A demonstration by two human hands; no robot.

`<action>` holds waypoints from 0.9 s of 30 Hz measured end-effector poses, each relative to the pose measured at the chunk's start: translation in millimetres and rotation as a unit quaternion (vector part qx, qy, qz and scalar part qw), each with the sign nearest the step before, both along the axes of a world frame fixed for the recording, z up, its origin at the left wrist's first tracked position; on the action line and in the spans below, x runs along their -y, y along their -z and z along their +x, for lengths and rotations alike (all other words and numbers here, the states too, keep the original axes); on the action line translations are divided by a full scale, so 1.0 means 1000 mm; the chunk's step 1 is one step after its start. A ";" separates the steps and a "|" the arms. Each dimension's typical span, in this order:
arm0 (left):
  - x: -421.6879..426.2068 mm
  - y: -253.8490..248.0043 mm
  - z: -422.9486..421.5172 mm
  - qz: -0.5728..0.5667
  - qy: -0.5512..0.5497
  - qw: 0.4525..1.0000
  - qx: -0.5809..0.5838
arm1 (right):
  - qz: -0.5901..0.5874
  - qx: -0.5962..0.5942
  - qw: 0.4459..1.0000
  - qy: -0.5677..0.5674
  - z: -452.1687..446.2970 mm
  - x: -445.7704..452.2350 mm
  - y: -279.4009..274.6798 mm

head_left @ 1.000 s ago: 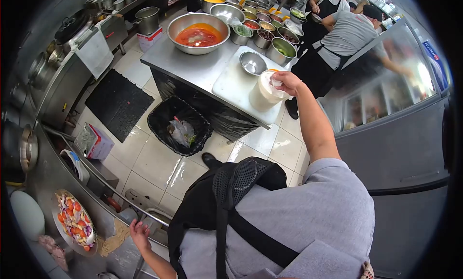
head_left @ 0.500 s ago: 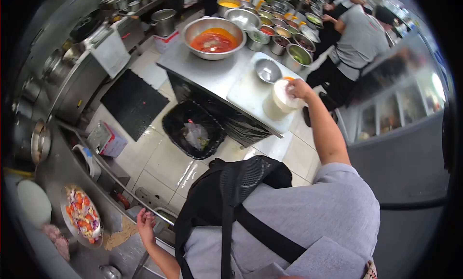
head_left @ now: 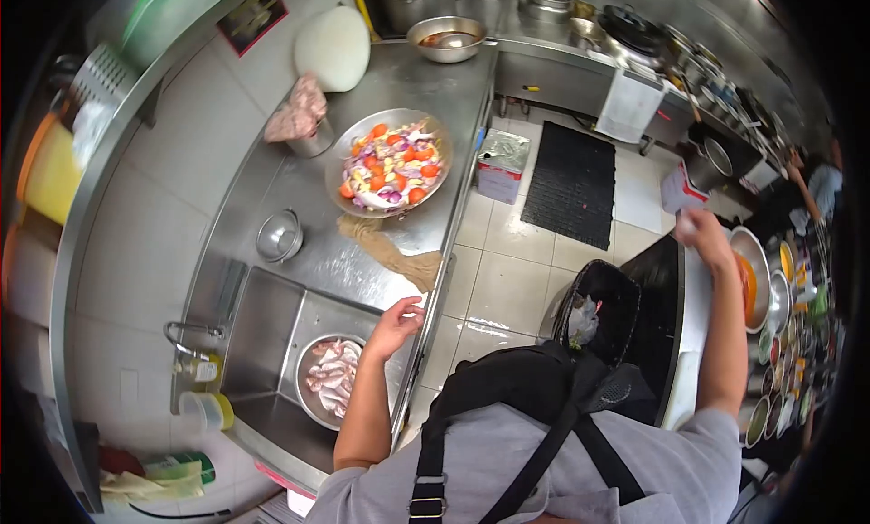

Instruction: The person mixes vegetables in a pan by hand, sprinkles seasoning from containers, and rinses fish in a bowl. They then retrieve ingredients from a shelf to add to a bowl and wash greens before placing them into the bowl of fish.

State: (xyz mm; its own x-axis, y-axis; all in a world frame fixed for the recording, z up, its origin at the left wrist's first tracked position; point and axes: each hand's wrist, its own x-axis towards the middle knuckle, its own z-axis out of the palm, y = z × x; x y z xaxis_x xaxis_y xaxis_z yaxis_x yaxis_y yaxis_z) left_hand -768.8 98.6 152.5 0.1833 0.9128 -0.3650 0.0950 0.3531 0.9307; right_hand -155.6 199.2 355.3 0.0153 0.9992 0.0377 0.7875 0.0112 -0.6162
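Note:
My left hand (head_left: 396, 327) is held over the front edge of the steel counter, near the sink, its fingers loosely curled and apart with nothing in them. Close to it lie a crumpled tan cloth (head_left: 390, 255) and, in the sink, a metal bowl of raw chicken pieces (head_left: 333, 375). Out to the right, my right hand (head_left: 707, 236) is raised beside the large steel bowl (head_left: 759, 257) of red-orange sauce. Its fingers look closed and are partly blurred; whatever they hold is hidden. A large pan of chopped tomato, onion and garlic (head_left: 390, 166) sits on the counter.
A small metal bowl (head_left: 279, 236) stands behind the sink (head_left: 263, 343), near the faucet (head_left: 192, 338). A lined trash bin (head_left: 598, 311) is on the floor by the prep table. Beyond are a black mat (head_left: 571, 184) and a box (head_left: 503, 166).
The view has swung left to the sink counter. My right hand has left the tub of white powder and is beside the sauce bowl. My left hand remains free, near the counter edge.

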 end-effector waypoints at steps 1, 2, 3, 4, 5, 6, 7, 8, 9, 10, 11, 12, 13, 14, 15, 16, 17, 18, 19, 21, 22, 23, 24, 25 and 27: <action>0.008 -0.003 -0.011 0.000 -0.029 0.999 0.020 | -0.003 -0.018 0.997 -0.078 -0.052 -0.045 -0.009; 0.020 -0.008 -0.017 0.000 -0.040 0.999 0.023 | -0.033 0.000 0.992 -0.125 -0.115 -0.072 -0.037; 0.030 -0.012 -0.026 -0.003 -0.067 0.997 0.033 | 0.044 -0.002 0.978 -0.205 -0.162 -0.110 -0.032; 0.039 -0.012 -0.033 -0.006 -0.095 0.995 0.043 | 0.045 0.041 0.964 -0.260 -0.205 -0.148 -0.031; 0.050 -0.009 -0.040 -0.008 -0.122 0.991 0.052 | 0.079 0.097 0.941 -0.315 -0.251 -0.175 -0.033; 0.060 -0.008 -0.045 -0.009 -0.131 0.990 0.053 | 0.130 0.127 0.920 -0.348 -0.296 -0.191 -0.035; 0.070 -0.009 -0.049 -0.015 -0.151 0.988 0.029 | 0.088 0.164 0.912 -0.366 -0.336 -0.213 -0.032; 0.079 -0.008 -0.053 -0.021 -0.171 0.985 0.005 | 0.094 0.183 0.904 -0.375 -0.372 -0.223 -0.033; 0.087 -0.005 -0.056 -0.022 -0.180 0.983 0.005 | 0.088 0.191 0.896 -0.392 -0.403 -0.240 -0.027; 0.096 -0.001 -0.058 -0.031 -0.212 0.977 -0.010 | 0.094 0.183 0.894 -0.398 -0.430 -0.257 -0.017; 0.106 0.003 -0.057 -0.041 -0.243 0.969 -0.026 | 0.099 0.174 0.892 -0.405 -0.454 -0.273 -0.008; 0.115 0.004 -0.053 -0.047 -0.252 0.966 -0.026 | 0.108 0.185 0.874 -0.436 -0.474 -0.287 -0.003; 0.124 0.003 -0.050 -0.060 -0.291 0.955 -0.024 | 0.118 0.193 0.855 -0.467 -0.492 -0.300 0.001; 0.131 0.001 -0.046 -0.069 -0.330 0.941 -0.023 | 0.117 0.188 0.852 -0.475 -0.509 -0.311 0.003; 0.141 0.000 -0.042 -0.089 -0.357 0.929 -0.037 | 0.126 0.189 0.845 -0.484 -0.525 -0.322 0.004; 0.151 -0.002 -0.036 -0.091 -0.365 0.926 -0.040 | 0.135 0.191 0.839 -0.492 -0.537 -0.333 0.004; 0.160 -0.005 -0.029 -0.095 -0.400 0.911 -0.039 | 0.134 0.153 0.850 -0.487 -0.547 -0.346 0.007; 0.164 -0.013 -0.022 -0.099 -0.434 0.895 -0.039 | 0.133 0.147 0.847 -0.494 -0.556 -0.361 0.012; 0.169 -0.023 -0.014 -0.118 -0.453 0.880 -0.079 | 0.126 0.141 0.854 -0.484 -0.565 -0.376 0.016; 0.186 -0.022 -0.004 -0.139 -0.490 0.853 -0.110 | 0.164 0.136 0.840 -0.500 -0.572 -0.401 0.022; 0.197 -0.016 0.001 -0.146 -0.510 0.838 -0.126 | 0.163 0.133 0.836 -0.507 -0.572 -0.412 0.023; 0.204 -0.016 0.009 -0.151 -0.519 0.828 -0.150 | 0.153 0.179 0.829 -0.508 -0.571 -0.421 0.022; 0.213 -0.013 0.016 -0.153 -0.524 0.825 -0.150 | 0.144 0.224 0.821 -0.506 -0.568 -0.425 0.017; 0.222 -0.007 0.023 -0.182 -0.531 0.812 -0.157 | 0.143 0.222 0.819 -0.510 -0.562 -0.428 0.014; 0.241 0.005 0.036 -0.236 -0.542 0.793 -0.149 | 0.134 0.203 0.843 -0.479 -0.543 -0.416 0.000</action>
